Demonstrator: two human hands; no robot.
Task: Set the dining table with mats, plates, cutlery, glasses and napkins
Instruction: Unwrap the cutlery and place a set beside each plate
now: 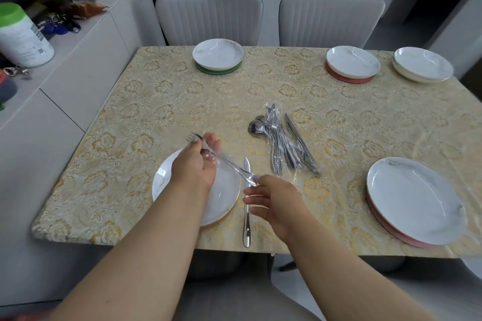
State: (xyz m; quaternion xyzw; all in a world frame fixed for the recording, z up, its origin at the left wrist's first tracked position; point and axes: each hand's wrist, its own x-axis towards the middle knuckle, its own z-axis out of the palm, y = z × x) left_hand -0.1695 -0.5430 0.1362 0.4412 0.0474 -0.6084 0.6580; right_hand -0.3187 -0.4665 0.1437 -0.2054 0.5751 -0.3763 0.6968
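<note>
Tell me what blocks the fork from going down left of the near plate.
Nothing visible. The left hand holds the fork above the near plate; the tablecloth left of it is bare.

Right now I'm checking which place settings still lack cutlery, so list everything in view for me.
Table: one, gold floral cloth, centre.
Plates: near-left plate under the hands; near-right plate on a pink mat; far-left plate on a green mat; far-right plate on a pink-red mat; spare stack at the far right corner. All white marbled.
Knife: one, silver, right of the near-left plate.
Cutlery pile: silver, in clear wrap, mid-table; count unclear.
Chairs: two, grey, far side.
Sideboard: white, left, cluttered with bottles.
Left hand: holds a fork.
Right hand: pinches the fork's clear wrapper at the handle end.
</note>
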